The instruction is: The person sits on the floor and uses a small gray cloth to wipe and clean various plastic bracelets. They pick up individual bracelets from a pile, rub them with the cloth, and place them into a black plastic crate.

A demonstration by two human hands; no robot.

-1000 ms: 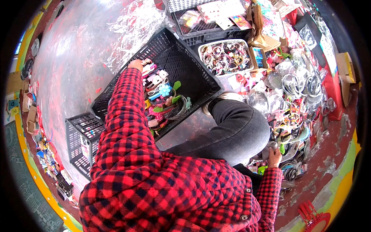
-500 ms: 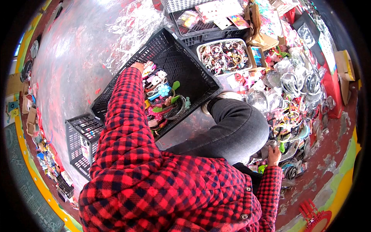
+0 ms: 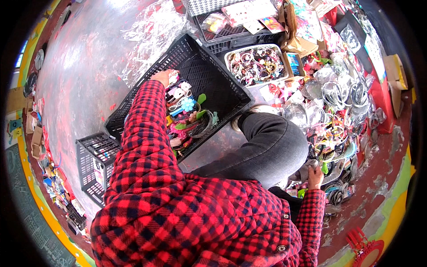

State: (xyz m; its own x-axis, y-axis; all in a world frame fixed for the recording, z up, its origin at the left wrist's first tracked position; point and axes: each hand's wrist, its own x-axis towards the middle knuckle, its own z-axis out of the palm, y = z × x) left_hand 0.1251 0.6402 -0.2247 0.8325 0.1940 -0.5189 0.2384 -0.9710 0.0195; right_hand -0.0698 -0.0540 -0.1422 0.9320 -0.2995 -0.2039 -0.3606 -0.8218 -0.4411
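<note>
Black plastic forms the crate at upper centre, where the tangled headbands likely need a light touch from the left hand, its fingers bent like those of the right hand at lower right; whether either grips anything, I cannot tell.

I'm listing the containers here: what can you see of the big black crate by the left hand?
The big black crate is rectangular, seemingly plastic, with slotted walls and a grid-like floor. It stands open side up, set diagonally, before the person. Colourful hair bands lie inside. The left hand reaches in by its left wall; the checked sleeve hides part of that side.
</note>
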